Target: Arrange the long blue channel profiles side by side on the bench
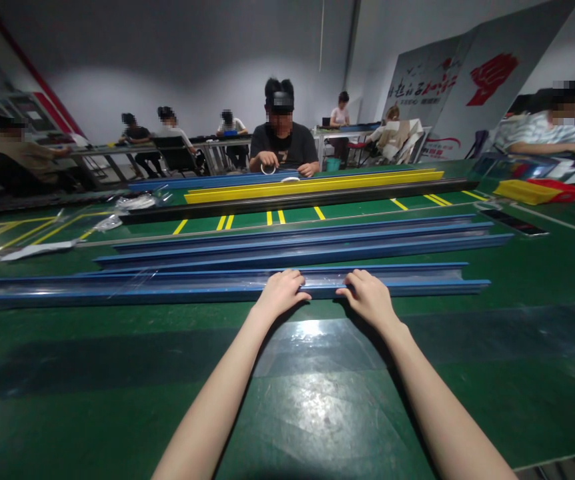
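A long blue channel strip [427, 288] with raised side walls lies crosswise in front of me on the green table. My left hand [283, 292] grips it near the middle, fingers over the wall and thumb on the near side. A short way to the right, my right hand [367, 293] holds the same strip in a similar grip. Shiny transparent film shows inside the channel between my hands. Closer to me, a long transparent plastic sheet [167, 352] lies flat beneath my forearms.
More blue channels [317, 248] lie just beyond. Farther off are a black strip [317, 198], a yellow strip [317, 187] and a phone-like dark slab [515, 222]. Yellow [525, 191] and red trays stand at right. A co-worker [282, 143] sits opposite, holding a white ring.
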`<action>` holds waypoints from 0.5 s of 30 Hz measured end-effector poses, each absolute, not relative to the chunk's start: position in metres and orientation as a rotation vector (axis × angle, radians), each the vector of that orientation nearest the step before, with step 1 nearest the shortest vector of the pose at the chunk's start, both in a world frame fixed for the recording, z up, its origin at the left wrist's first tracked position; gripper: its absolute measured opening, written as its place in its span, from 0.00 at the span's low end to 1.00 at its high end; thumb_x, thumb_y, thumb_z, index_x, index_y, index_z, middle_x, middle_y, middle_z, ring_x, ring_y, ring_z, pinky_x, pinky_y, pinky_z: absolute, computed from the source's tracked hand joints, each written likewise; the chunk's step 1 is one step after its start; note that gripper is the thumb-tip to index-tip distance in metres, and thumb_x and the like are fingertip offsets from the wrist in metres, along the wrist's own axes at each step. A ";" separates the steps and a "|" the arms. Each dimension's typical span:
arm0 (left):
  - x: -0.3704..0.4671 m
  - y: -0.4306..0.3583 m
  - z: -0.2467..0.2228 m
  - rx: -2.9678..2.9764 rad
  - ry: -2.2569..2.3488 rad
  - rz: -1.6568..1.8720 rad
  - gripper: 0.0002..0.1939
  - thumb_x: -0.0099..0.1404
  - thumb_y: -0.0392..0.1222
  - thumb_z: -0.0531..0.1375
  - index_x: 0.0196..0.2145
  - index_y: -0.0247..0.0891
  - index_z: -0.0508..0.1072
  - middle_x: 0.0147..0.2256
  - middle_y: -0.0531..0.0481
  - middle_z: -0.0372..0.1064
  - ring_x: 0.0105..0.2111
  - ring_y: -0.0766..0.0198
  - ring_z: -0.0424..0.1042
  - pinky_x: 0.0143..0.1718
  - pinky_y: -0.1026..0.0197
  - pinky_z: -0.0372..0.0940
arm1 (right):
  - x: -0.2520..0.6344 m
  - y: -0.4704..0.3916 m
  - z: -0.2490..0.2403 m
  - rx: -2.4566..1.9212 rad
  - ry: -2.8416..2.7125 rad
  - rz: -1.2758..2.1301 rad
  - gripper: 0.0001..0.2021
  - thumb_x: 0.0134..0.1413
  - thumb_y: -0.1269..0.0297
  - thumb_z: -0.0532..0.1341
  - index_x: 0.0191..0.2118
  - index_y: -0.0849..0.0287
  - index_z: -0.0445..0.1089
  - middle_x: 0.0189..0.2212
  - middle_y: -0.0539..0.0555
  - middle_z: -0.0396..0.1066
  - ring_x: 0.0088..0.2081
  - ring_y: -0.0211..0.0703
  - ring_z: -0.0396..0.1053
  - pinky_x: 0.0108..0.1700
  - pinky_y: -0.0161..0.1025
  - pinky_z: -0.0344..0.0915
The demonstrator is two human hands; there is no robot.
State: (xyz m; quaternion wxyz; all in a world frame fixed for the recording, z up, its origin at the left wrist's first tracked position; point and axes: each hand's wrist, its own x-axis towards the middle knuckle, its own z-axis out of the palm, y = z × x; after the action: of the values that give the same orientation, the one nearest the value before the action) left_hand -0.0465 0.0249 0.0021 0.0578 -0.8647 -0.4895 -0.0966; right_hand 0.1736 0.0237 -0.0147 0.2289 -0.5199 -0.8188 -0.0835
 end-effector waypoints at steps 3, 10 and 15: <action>-0.049 0.026 0.004 -2.684 -1.460 -0.316 0.14 0.58 0.51 0.58 0.35 0.38 0.71 0.39 0.50 0.70 0.41 0.61 0.67 0.40 0.62 0.61 | 0.174 0.024 -0.015 -1.432 -2.235 -0.180 0.11 0.54 0.55 0.54 0.29 0.57 0.64 0.29 0.52 0.67 0.35 0.42 0.61 0.34 0.36 0.52; -0.051 0.027 0.006 -2.758 -1.490 -0.313 0.14 0.60 0.49 0.57 0.40 0.40 0.71 0.41 0.50 0.71 0.43 0.61 0.67 0.42 0.62 0.61 | 0.175 0.024 -0.017 -1.438 -2.213 -0.105 0.11 0.53 0.55 0.55 0.29 0.57 0.65 0.29 0.52 0.66 0.35 0.43 0.62 0.36 0.36 0.54; -0.051 0.026 0.005 -2.757 -1.521 -0.299 0.15 0.60 0.50 0.56 0.41 0.41 0.71 0.42 0.50 0.71 0.42 0.61 0.67 0.42 0.62 0.61 | 0.176 0.026 -0.018 -1.414 -2.205 -0.087 0.11 0.53 0.54 0.55 0.29 0.56 0.64 0.29 0.53 0.66 0.35 0.44 0.62 0.36 0.37 0.54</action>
State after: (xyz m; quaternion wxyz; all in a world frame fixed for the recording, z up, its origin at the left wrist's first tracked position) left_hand -0.0507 0.0258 0.0053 -0.0104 -0.8716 -0.4809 -0.0944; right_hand 0.1761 0.0258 -0.0181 0.2576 -0.5213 -0.8129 -0.0321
